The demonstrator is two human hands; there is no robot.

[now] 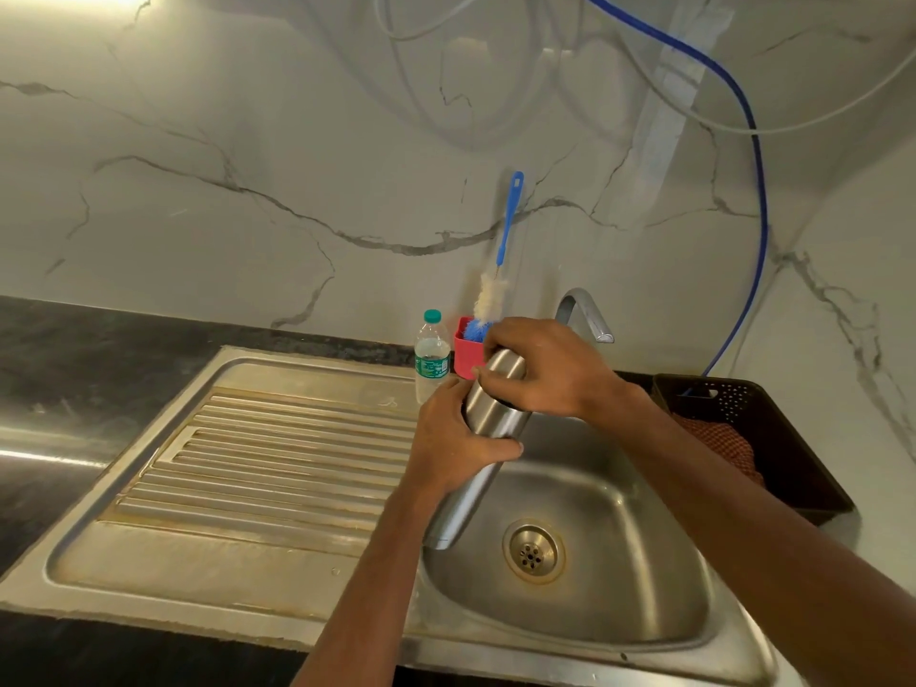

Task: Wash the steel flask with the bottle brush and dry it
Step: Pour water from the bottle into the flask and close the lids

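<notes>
The cylindrical steel flask tilts toward one o'clock over the stainless steel sink basin, black counter at nine o'clock, veined marble wall at twelve. Fingers of the left hand wrap its middle; the right hand clamps its top

At the sink were one steel flask, one bottle brush, one plastic bottle, one cup, one tap, one basket, one left hand, one right hand.

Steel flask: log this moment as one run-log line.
steel flask: tilted over sink | left hand: grips body | right hand: grips top end | bottle brush: in red cup, untouched
</notes>
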